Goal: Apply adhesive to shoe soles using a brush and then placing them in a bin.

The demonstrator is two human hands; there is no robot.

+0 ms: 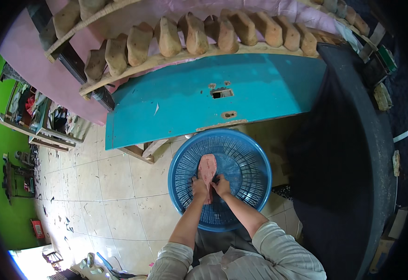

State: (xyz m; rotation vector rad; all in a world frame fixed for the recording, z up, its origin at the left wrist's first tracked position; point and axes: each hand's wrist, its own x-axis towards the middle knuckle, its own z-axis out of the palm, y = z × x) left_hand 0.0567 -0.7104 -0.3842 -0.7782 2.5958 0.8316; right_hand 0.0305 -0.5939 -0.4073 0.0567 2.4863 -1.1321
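Observation, remote head feed. Landmark: the round blue plastic basket with slotted walls [235, 171]. I read it as propped on or against the wearer's lap, since dark cloth [222, 241] shows just below its near rim; that would free both hands and bring the work under the eyes.

The flat, pink, sole-shaped piece with small red print [207, 165] is inside the basket's outline, left of its middle, rounded wide end toward the far rim, narrow end toward the near one. How far it sits above the basket floor I cannot tell.

Left hand [200, 187]: grip clamped on the piece's left edge, lying partly over its lower half; I judge this the steadying hold. Right hand [221, 185]: fingers bunched at the right edge, opposite the left. Whether that grip pinches the edge or something small and dark there, I cannot tell. Hands on opposite edges probably limit twisting.

Beyond the basket: a teal painted counter [176, 100] with a cut-out hole. Farther: brown wooden shoe lasts [168, 38] in a row on a wooden shelf [146, 66], presumably lined up for easy picking. Right of the basket: hanging black cloth [325, 172]. Left: pale floor tiles [117, 177].
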